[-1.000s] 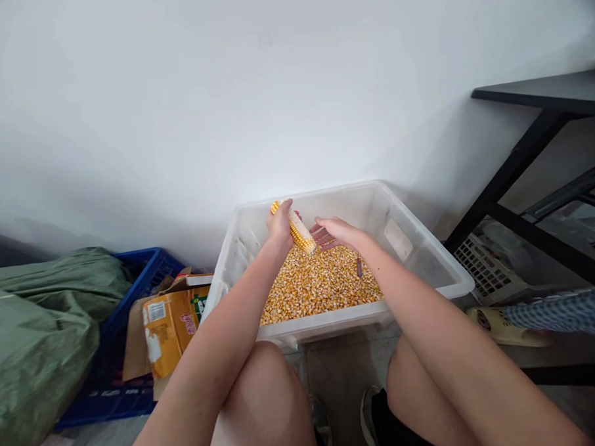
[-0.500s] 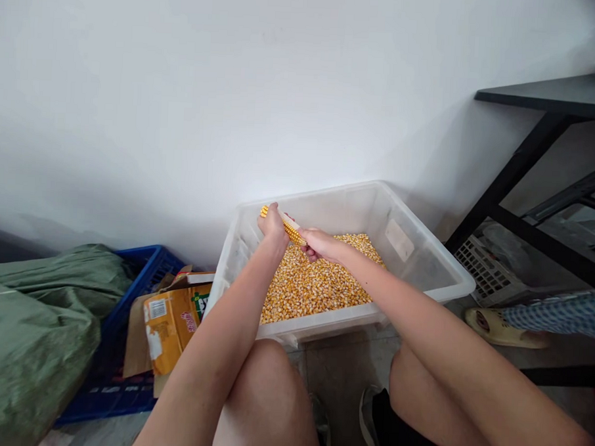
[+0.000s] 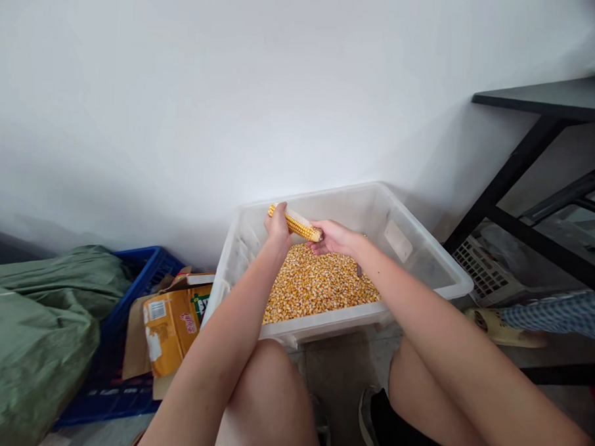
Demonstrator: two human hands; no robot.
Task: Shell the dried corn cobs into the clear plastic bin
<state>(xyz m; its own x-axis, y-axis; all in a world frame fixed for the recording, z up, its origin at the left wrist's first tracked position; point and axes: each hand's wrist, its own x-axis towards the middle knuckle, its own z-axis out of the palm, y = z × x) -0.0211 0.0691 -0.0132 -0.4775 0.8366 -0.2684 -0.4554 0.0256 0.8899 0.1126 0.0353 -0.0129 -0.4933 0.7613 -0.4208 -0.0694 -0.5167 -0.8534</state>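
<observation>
An ear of corn (image 3: 302, 228) is held slantwise above a clear plastic bin (image 3: 424, 255). Yellow kernels cover its near side, while a pale bare strip runs along the upper side. My left hand (image 3: 277, 225) is wrapped around its left part, the tip sticking out past the thumb. At the other end, my right hand (image 3: 333, 238) has its thumb behind the ear and its fingers at the butt; part of this grip is hidden. Loose corn kernels (image 3: 319, 286) cover the bottom of the bin below both hands.
To the left are a blue crate (image 3: 142, 282), a green sack (image 3: 37, 317) and torn orange cardboard (image 3: 172, 329). A black-framed table (image 3: 554, 96) stands right, with a white basket (image 3: 487, 271) beneath it. Another person's foot in a yellow clog (image 3: 500, 329) is nearby.
The ear has shifted slightly right and tilted flatter, exposing more of its length. My right hand has moved right and loosened from over the ear to its butt end.
</observation>
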